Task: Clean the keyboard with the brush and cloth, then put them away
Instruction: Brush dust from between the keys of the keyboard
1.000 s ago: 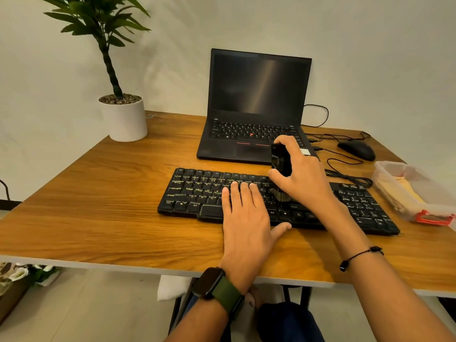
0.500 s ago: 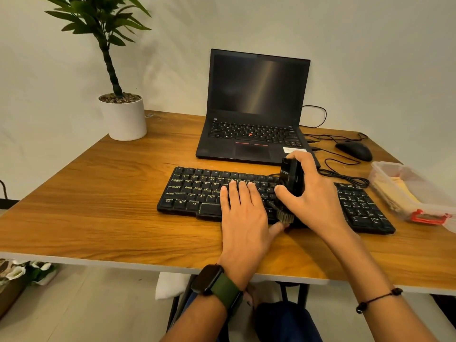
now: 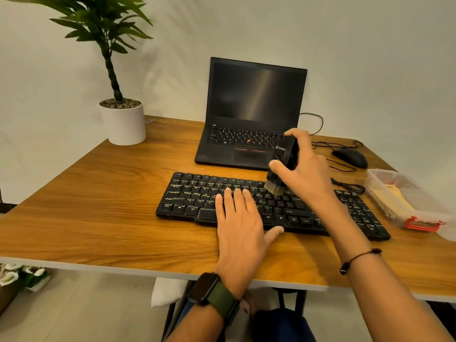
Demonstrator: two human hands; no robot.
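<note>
While my left hand (image 3: 240,227) lies flat on the keyboard (image 3: 195,201), fingers straight | my right hand (image 3: 304,172) grips the brush (image 3: 282,164), bristles on the top keys | plastic box (image 3: 424,218) holds yellow cloth (image 3: 397,197)

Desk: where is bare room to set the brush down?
Bare wood on the table lies left of the keyboard, between it and the plant pot. The right side is crowded: mouse, cables, plastic box.
</note>
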